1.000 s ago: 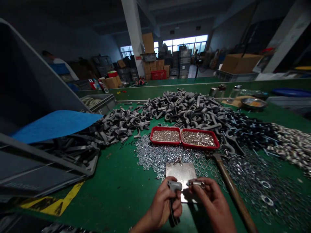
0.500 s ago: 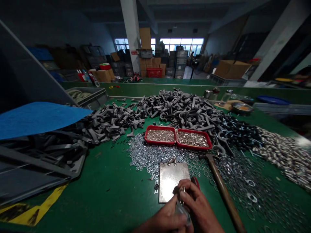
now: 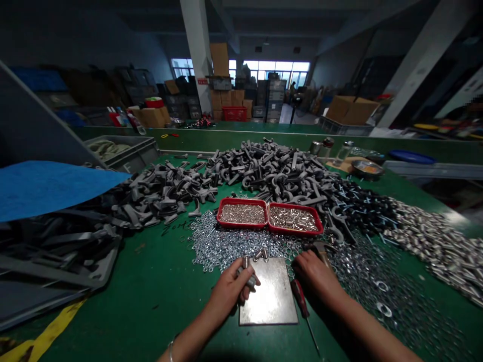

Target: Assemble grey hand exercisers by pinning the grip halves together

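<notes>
My left hand (image 3: 230, 286) is closed around a small grey part (image 3: 248, 279) over the left edge of a flat metal plate (image 3: 269, 296). A ribbed, spring-like metal piece (image 3: 246, 262) stands up at the top of that part. My right hand (image 3: 315, 274) reaches down among the thin metal rings (image 3: 292, 246) right of the plate, close to the hammer head (image 3: 320, 249). Its fingers are bent together; whatever is between them is hidden. A red-handled screwdriver (image 3: 300, 296) lies beside the plate. Several small metal cylinders (image 3: 261, 254) rest at the plate's top edge.
Two red trays (image 3: 241, 226) of small metal pieces stand beyond the loose nuts (image 3: 222, 246). Grey clamp-like parts (image 3: 279, 171) are heaped behind. Black parts (image 3: 358, 206) and metal cylinders (image 3: 433, 241) spread at right. A grey crate (image 3: 109, 271) stands at left.
My hands have moved apart from together near the plate's lower right. The left went up and left with the grey part; the right went up to the rings. The screwdriver is now uncovered.
</notes>
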`<state>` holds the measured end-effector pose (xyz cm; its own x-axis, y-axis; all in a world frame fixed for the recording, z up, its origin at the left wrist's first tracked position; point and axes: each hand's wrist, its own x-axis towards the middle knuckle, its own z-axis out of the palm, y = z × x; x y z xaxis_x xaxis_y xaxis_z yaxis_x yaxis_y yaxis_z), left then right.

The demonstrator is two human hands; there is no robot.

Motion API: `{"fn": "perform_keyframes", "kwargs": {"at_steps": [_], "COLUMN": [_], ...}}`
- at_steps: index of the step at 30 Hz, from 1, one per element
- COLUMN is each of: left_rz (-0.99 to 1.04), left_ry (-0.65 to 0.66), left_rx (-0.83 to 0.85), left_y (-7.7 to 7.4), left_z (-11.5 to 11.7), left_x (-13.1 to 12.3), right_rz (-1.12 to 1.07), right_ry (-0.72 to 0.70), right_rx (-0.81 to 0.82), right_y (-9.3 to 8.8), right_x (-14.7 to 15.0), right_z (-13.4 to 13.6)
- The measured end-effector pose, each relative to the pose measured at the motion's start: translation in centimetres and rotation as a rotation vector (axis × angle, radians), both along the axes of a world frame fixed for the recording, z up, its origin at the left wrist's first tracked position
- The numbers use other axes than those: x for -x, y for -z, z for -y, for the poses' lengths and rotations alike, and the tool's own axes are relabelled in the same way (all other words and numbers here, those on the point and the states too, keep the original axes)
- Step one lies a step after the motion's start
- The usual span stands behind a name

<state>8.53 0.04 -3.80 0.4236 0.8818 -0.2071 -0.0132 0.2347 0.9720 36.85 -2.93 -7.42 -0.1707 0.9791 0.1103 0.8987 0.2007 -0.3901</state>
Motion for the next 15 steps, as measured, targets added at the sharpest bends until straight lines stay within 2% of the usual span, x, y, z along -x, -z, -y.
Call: {"fn": "perform_keyframes", "kwargs": {"at_steps": [6, 10, 12, 15], "left_rz": [-0.063, -0.081, -0.062, -0.027], "left_ry": [-0.159, -0.197, -0.193, -0.2], "left_rx": [-0.039, -0.132, -0.181, -0.282], "left_y": [0.7, -0.1, -0.9, -1.7], "left_z": [1.4, 2.5, 3.1, 4.0], "left_x": [-2.6, -2.6, -2.3, -2.2], "right_rz": [0.012, -0.09, -0.354, -1.162], "right_ry": [-0.036, 0.015, 0.12, 0.263], "right_rx": [-0.012, -0.065, -0.023, 0.291], "right_y": [-0.5, -1.9, -3.1, -4.8], "right_x": [0.0, 0.6, 2.4, 6.8], "right_z": [0.5, 1.2, 2.1, 3.9]}}
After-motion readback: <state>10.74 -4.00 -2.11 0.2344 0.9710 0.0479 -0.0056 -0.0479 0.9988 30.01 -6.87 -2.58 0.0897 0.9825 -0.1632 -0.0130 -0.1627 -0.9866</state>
